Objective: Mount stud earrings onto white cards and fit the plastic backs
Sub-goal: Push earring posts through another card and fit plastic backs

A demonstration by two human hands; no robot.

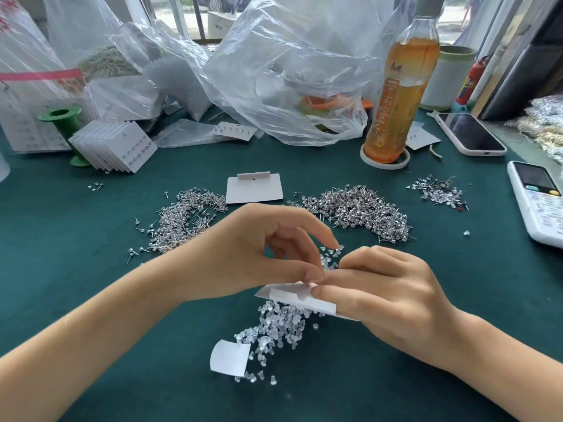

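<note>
A white earring card (300, 298) is held tilted above the green table (91, 300), just over a heap of clear plastic backs (274, 327). The right hand (393, 296) grips the card along its right side, thumb on top and fingers curled beneath. The left hand (268, 254) pinches thumb and forefinger together at the card's upper edge, on something too small to make out. A curled white paper scrap (228, 357) lies at the near end of the backs. Beyond the hands sit two piles of stud earrings (359, 208), with a blank card (254, 188) between them. Farther back stand a stack of filled cards (117, 146), a tea bottle (402, 95) and crumpled plastic bags (283, 71); a phone (470, 134) and a white remote (537, 202) lie to the right
</note>
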